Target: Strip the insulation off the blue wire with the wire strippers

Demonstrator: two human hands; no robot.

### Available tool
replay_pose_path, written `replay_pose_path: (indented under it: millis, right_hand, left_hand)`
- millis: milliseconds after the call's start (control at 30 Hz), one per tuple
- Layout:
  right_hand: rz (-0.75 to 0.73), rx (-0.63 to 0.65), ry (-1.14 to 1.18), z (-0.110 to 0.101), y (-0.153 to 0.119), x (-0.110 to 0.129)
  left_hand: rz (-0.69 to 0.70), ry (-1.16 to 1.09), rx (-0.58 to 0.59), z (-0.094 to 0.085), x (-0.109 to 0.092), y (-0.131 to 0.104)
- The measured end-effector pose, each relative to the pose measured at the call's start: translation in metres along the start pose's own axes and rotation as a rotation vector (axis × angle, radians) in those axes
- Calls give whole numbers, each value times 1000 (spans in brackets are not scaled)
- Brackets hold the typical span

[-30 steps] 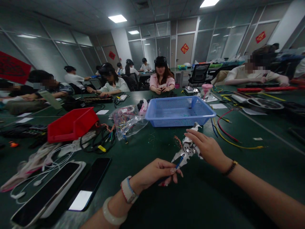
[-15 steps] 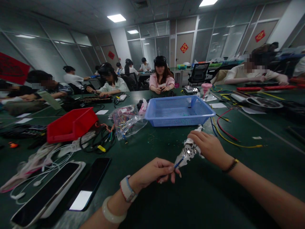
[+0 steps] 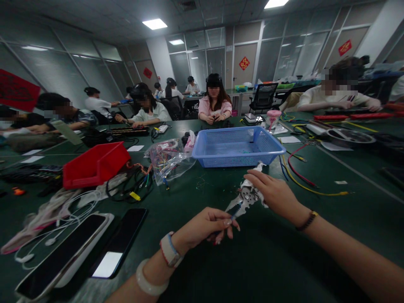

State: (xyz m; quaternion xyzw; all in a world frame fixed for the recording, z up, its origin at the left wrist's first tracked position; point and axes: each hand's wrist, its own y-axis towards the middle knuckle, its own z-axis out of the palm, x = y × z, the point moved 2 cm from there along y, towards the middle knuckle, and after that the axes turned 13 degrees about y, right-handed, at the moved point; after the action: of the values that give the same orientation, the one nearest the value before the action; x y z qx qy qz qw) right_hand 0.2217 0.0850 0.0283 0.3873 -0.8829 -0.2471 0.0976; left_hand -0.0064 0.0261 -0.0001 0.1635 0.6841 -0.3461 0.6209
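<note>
My right hand (image 3: 277,194) is closed around the white-wrapped handles of a wire stripper (image 3: 250,195). The tool's metal jaws point down and left, slightly parted, above the green table. Close to the jaw tips, my left hand (image 3: 210,225) pinches a short blue wire (image 3: 234,216) between thumb and index finger. The wire's end lies at the jaws; whether they touch it I cannot tell. Most of the wire is hidden by my fingers. Just beyond the stripper stands a blue plastic basket (image 3: 238,160) with small scraps inside.
A red bin (image 3: 94,166), a clear bag of wires (image 3: 168,160) and black cables lie to the left. Nearer are two phones (image 3: 121,240) and white earphones (image 3: 50,242). Red and yellow cables (image 3: 311,185) lie on the right. Co-workers sit around the table.
The stripper's jaws have parted and the tool has shifted slightly left, turning in my right hand. My left hand stays almost in place with the blue wire.
</note>
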Motion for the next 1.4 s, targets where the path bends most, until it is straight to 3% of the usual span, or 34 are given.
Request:
replay_pose_path:
  millis: [333, 633, 900, 1133, 1400]
  right_hand:
    - [86, -17, -132, 1, -1, 17]
    - [62, -126, -232, 0, -1, 23]
    - [96, -39, -217, 0, -1, 22]
    - [229, 147, -33, -3, 4, 19]
    - [187, 56, -86, -2, 0, 32]
  left_hand:
    - [14, -135, -105, 4, 1, 1]
    - [39, -181, -144, 5, 3, 4]
    - [40, -144, -143, 5, 3, 3]
    - [34, -101, -120, 3, 2, 2]
    - [61, -179, -169, 5, 3, 3]
